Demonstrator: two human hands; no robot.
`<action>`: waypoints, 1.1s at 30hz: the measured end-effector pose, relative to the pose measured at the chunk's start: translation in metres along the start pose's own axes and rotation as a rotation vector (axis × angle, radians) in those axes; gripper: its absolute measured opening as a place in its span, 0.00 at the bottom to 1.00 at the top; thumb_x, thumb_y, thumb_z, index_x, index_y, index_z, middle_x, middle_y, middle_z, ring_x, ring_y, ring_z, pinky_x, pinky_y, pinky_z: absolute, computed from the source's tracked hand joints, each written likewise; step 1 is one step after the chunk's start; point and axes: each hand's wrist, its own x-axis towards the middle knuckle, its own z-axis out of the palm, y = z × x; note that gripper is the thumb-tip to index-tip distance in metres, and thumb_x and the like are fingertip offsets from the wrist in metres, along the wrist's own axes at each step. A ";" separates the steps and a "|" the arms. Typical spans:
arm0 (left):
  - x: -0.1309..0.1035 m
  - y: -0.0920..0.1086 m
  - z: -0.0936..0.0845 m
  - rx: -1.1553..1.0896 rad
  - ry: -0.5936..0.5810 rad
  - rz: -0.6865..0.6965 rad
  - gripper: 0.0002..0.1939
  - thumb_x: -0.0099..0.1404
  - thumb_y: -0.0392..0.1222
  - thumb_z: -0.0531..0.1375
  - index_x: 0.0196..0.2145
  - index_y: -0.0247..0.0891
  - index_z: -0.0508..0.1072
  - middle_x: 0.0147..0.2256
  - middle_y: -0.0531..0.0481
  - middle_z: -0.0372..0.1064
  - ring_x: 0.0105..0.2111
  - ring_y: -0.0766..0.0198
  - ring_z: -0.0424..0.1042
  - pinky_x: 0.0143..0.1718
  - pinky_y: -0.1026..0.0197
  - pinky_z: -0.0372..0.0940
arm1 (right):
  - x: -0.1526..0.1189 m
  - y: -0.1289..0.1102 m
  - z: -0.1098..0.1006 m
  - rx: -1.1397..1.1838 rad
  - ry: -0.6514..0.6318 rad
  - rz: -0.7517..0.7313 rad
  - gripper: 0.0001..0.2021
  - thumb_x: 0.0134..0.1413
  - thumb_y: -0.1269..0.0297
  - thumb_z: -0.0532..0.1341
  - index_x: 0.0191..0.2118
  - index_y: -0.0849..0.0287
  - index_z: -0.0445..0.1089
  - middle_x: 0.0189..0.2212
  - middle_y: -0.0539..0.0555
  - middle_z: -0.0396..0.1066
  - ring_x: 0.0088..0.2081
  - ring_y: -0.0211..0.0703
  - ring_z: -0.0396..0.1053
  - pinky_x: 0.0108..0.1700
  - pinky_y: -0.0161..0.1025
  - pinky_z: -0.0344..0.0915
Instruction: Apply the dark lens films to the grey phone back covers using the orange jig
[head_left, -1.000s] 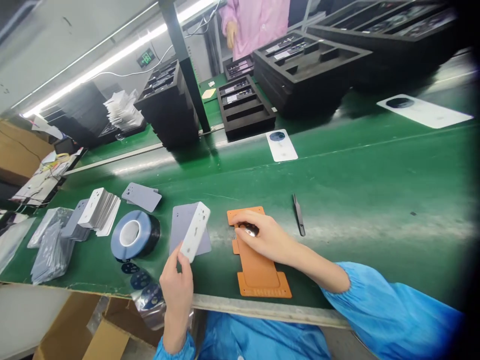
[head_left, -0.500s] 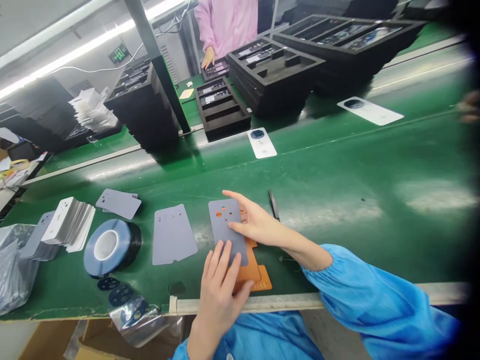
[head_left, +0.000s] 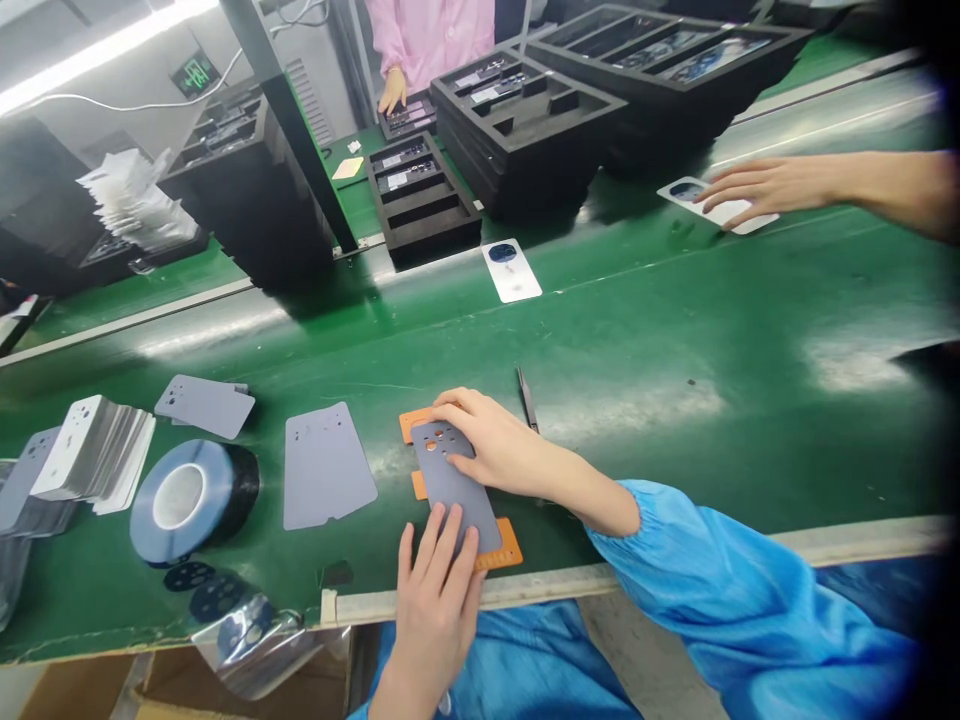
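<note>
A grey phone back panel (head_left: 454, 485) with camera holes at its top lies over an orange fixture plate (head_left: 511, 545), whose edges stick out around it. My right hand (head_left: 499, 445) grips the panel's upper right part, thumb on its face and fingers curled at the top edge. The outstretched fingers of my left hand (head_left: 439, 600) rest on the panel's lower end. To the left, overlapping grey panels (head_left: 326, 470) lie flat on the green bench. Dark tweezers (head_left: 527, 400) lie just beyond my right hand.
A film roll (head_left: 150, 510) with dark lens-shaped stickers stands left, near a stack of pale panels (head_left: 90, 450). White phone backs (head_left: 517, 285) lie farther off; a co-worker's hand (head_left: 772, 190) touches one. Black foam trays (head_left: 517, 150) are stacked behind. Another person wears pink (head_left: 435, 50).
The grey panel has come down over the orange fixture, which now shows at its top and left. My right hand has shifted with it. A co-worker's hand has reached in at right onto a white phone back.
</note>
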 end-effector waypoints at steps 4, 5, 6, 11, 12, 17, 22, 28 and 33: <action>0.002 0.000 0.000 -0.030 0.042 0.003 0.20 0.72 0.30 0.56 0.60 0.34 0.71 0.64 0.41 0.66 0.70 0.54 0.54 0.72 0.46 0.40 | -0.005 -0.002 0.008 -0.170 0.031 -0.004 0.25 0.56 0.75 0.62 0.60 0.63 0.67 0.64 0.69 0.61 0.65 0.64 0.60 0.64 0.63 0.61; 0.002 -0.001 0.000 -0.036 0.048 0.008 0.20 0.72 0.30 0.56 0.59 0.34 0.72 0.64 0.41 0.67 0.70 0.54 0.54 0.72 0.46 0.40 | -0.010 -0.006 0.013 -0.220 0.047 0.003 0.25 0.57 0.74 0.61 0.61 0.64 0.66 0.65 0.70 0.60 0.66 0.65 0.58 0.65 0.65 0.59; 0.002 -0.001 0.001 -0.037 0.054 0.012 0.20 0.72 0.30 0.56 0.59 0.34 0.72 0.63 0.41 0.67 0.70 0.54 0.54 0.72 0.46 0.40 | -0.017 -0.011 0.018 -0.265 0.063 0.006 0.25 0.59 0.74 0.60 0.63 0.65 0.65 0.66 0.70 0.60 0.67 0.65 0.57 0.66 0.65 0.58; 0.002 -0.002 0.004 -0.066 0.105 0.013 0.19 0.72 0.29 0.54 0.58 0.32 0.73 0.60 0.39 0.71 0.70 0.55 0.56 0.72 0.48 0.44 | -0.061 -0.039 0.056 -0.364 0.059 -0.043 0.27 0.68 0.61 0.56 0.69 0.65 0.59 0.68 0.64 0.60 0.70 0.62 0.54 0.66 0.63 0.57; 0.002 -0.002 0.004 -0.071 0.116 0.012 0.19 0.72 0.29 0.54 0.58 0.31 0.73 0.60 0.39 0.71 0.70 0.54 0.56 0.71 0.48 0.45 | -0.066 -0.042 0.062 -0.376 0.050 -0.038 0.30 0.68 0.55 0.56 0.69 0.65 0.59 0.69 0.64 0.59 0.70 0.64 0.53 0.66 0.64 0.56; 0.001 -0.003 0.008 -0.085 0.132 0.011 0.21 0.71 0.27 0.54 0.58 0.34 0.73 0.58 0.41 0.73 0.68 0.54 0.59 0.69 0.47 0.52 | -0.049 -0.042 0.070 -0.360 0.041 0.087 0.40 0.64 0.40 0.57 0.70 0.65 0.58 0.70 0.66 0.54 0.71 0.68 0.50 0.68 0.68 0.50; -0.003 0.002 0.018 -0.157 0.199 -0.073 0.20 0.70 0.29 0.57 0.58 0.36 0.73 0.56 0.41 0.75 0.65 0.49 0.65 0.65 0.42 0.59 | -0.027 -0.045 0.065 -0.344 0.069 0.123 0.40 0.63 0.38 0.56 0.70 0.65 0.59 0.70 0.67 0.56 0.71 0.68 0.49 0.69 0.68 0.46; -0.003 0.001 0.016 -0.117 0.215 -0.074 0.19 0.70 0.30 0.56 0.56 0.38 0.75 0.56 0.44 0.76 0.60 0.50 0.71 0.64 0.44 0.62 | -0.017 -0.048 0.066 -0.405 0.046 0.169 0.38 0.65 0.37 0.52 0.69 0.63 0.61 0.69 0.67 0.58 0.69 0.68 0.53 0.68 0.70 0.47; -0.002 -0.001 0.007 -0.083 0.168 -0.045 0.21 0.71 0.30 0.54 0.59 0.35 0.71 0.58 0.43 0.74 0.59 0.50 0.71 0.62 0.43 0.64 | -0.016 -0.050 0.064 -0.442 0.029 0.163 0.36 0.67 0.40 0.53 0.69 0.63 0.61 0.69 0.67 0.58 0.69 0.67 0.53 0.68 0.69 0.47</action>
